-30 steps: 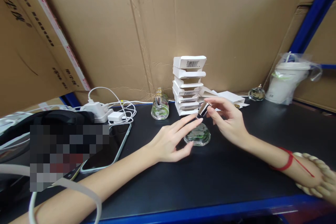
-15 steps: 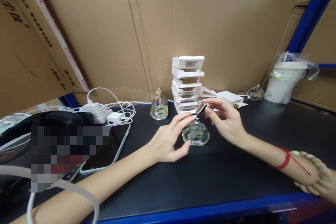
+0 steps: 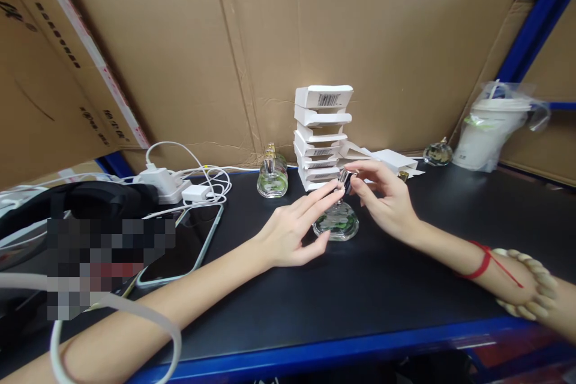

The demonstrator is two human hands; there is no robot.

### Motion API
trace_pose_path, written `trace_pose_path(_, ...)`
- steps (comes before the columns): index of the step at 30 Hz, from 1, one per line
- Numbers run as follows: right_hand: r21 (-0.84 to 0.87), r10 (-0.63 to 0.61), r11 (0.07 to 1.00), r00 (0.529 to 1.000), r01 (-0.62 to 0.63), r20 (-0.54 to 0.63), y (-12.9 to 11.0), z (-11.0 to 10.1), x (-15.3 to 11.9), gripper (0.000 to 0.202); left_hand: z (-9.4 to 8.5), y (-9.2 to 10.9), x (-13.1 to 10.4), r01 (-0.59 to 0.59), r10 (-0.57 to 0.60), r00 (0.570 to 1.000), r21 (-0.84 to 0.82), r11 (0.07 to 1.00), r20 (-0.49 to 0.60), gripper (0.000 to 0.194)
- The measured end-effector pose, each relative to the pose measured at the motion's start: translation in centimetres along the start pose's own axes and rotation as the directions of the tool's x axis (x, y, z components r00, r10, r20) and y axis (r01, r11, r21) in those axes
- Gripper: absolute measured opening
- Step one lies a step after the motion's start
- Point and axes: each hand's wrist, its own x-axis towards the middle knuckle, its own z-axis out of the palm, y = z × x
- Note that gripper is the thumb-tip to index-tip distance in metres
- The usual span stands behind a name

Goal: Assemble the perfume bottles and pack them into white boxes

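Observation:
A clear glass perfume bottle (image 3: 338, 223) with green inside stands upright on the black tabletop between my hands. My right hand (image 3: 386, 197) pinches a shiny silver cap (image 3: 346, 179) between thumb and fingers, right over the bottle's neck. My left hand (image 3: 294, 231) lies at the bottle's left, fingers stretched out with their tips against the lower part of the cap. Its thumb is apart from the fingers, by the bottle's lower left front. Those fingertips hide the neck, so I cannot tell whether the cap sits on it.
Several similar bottles (image 3: 272, 183) stand in a row behind. White boxes (image 3: 323, 98) are stacked beside them, with an opened carton (image 3: 393, 160) to their right. A phone (image 3: 184, 246), charger cables (image 3: 216, 183) and headphones (image 3: 90, 199) lie left. At far right are another bottle (image 3: 438, 153) and a bagged cup (image 3: 483, 129).
The left fingertips have moved up and right onto the lower part of the cap. The right hand keeps its pinch on the cap, and the view has shifted slightly.

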Motion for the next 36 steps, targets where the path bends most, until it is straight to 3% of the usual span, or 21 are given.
trace_pose_path(13,-0.007,-0.014,1.0,1.0,0.014,0.0,0.23,-0.01,-0.2,0.014,0.11,-0.21,-0.2,0.041,-0.045,0.998,-0.101,0.994,-0.04,0.061)
trace_pose_path(22,-0.008,0.012,1.0,1.0,-0.012,-0.003,0.07,-0.01,-0.18,0.015,0.1,-0.18,-0.07,0.02,-0.024,0.999,-0.097,0.995,-0.036,0.052)
trace_pose_path(28,0.009,0.015,1.0,1.0,-0.015,0.004,0.04,-0.05,-0.25,0.014,0.04,-0.16,-0.14,0.082,-0.085,0.996,-0.088,0.993,-0.026,0.049)
trace_pose_path(36,0.025,0.01,1.0,1.0,-0.01,-0.014,0.02,-0.12,-0.24,0.014,0.04,-0.26,-0.28,0.108,-0.109,0.994,-0.082,0.991,-0.01,0.056)
